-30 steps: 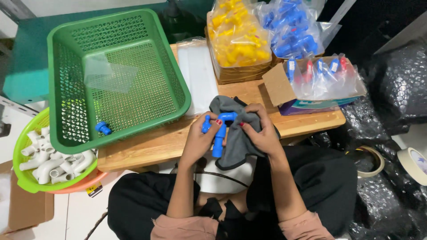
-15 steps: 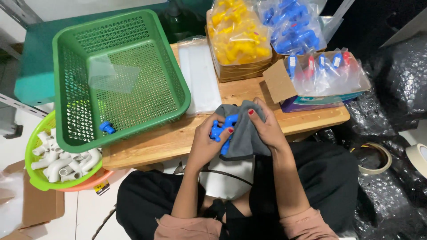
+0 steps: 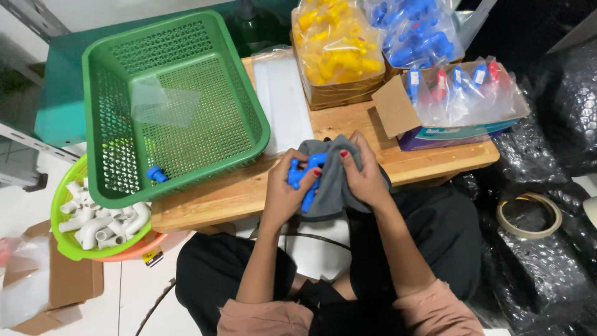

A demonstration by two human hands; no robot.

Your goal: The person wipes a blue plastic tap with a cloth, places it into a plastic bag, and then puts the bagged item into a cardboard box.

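Left hand [image 3: 283,193] curled tight around a blue plastic fitting [image 3: 303,177], right hand [image 3: 364,177] clenched on a grey cloth [image 3: 329,186] pressed against it (near edge of wooden table [image 3: 249,193]).

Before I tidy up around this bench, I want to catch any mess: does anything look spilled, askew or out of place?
Little stands out. The green basket sits skewed, one corner past the wooden table. A tape roll lies loose on black wrap. Both hands, left and right, hold a blue fitting in a grey cloth.
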